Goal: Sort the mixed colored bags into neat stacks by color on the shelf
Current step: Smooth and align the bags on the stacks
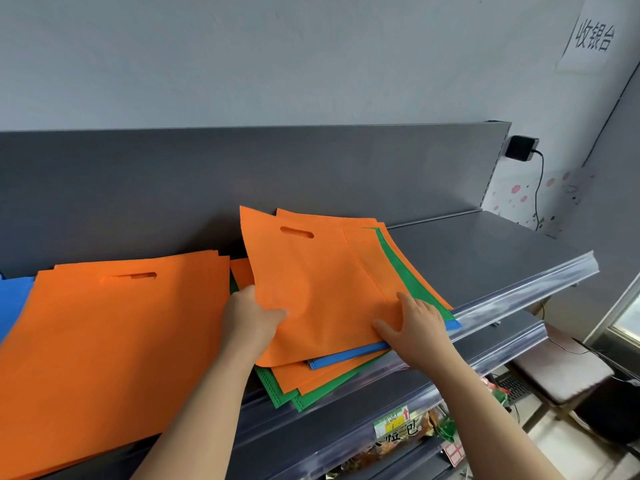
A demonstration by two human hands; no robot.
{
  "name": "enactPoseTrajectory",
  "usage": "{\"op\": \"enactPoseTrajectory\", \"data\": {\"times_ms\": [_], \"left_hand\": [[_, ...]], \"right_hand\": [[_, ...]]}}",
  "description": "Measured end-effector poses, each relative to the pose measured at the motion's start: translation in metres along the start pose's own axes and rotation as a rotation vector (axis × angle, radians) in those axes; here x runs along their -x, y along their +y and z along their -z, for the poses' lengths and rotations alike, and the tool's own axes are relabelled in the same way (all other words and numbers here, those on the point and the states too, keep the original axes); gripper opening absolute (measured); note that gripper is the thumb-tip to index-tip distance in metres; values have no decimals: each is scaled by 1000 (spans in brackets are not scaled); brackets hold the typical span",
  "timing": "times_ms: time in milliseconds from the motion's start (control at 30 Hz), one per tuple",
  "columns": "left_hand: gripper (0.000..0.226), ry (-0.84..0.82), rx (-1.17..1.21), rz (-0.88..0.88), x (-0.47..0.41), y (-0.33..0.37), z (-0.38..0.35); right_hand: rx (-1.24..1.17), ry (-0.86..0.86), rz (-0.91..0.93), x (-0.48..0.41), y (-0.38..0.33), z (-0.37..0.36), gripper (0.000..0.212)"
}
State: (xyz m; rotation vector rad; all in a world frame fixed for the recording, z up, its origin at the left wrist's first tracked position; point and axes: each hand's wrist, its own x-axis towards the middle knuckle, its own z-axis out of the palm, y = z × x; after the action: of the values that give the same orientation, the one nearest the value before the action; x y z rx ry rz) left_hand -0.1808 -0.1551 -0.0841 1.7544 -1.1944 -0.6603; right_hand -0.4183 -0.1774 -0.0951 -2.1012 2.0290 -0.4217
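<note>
Grey metal shelf (485, 258) with a dark back panel runs along a pale wall, where a paper sign (592, 36) hangs at upper right and a black adapter (521, 147) sits beside the panel. On the shelf's left lies an orange stack (114, 341), a blue bag (14, 299) peeking out beyond it. Just right sits a mixed pile (408, 275) in 3 colours: orange, green, blue. The left hand (249, 317) pinches the top orange bag (311, 282) at its left edge; the right hand (419, 323) lies flat on the pile, fingers spread, grasping nothing. Packaged snacks (408, 434) fill a lower shelf
</note>
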Motion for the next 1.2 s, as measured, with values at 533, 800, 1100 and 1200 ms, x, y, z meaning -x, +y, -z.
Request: {"op": "enactPoseTrajectory", "data": {"times_ms": [533, 800, 1100, 1200], "left_hand": [[20, -37, 298, -85, 8, 0, 2], [24, -101, 425, -111, 14, -4, 27], [26, 89, 267, -140, 32, -38, 124], [26, 178, 177, -79, 41, -59, 163]], "right_hand": [[-68, 20, -14, -1, 9, -3, 74], [-138, 92, 6, -1, -15, -9, 61], [-507, 165, 200, 30, -103, -18, 43], [-519, 125, 256, 44, -138, -31, 39]]}}
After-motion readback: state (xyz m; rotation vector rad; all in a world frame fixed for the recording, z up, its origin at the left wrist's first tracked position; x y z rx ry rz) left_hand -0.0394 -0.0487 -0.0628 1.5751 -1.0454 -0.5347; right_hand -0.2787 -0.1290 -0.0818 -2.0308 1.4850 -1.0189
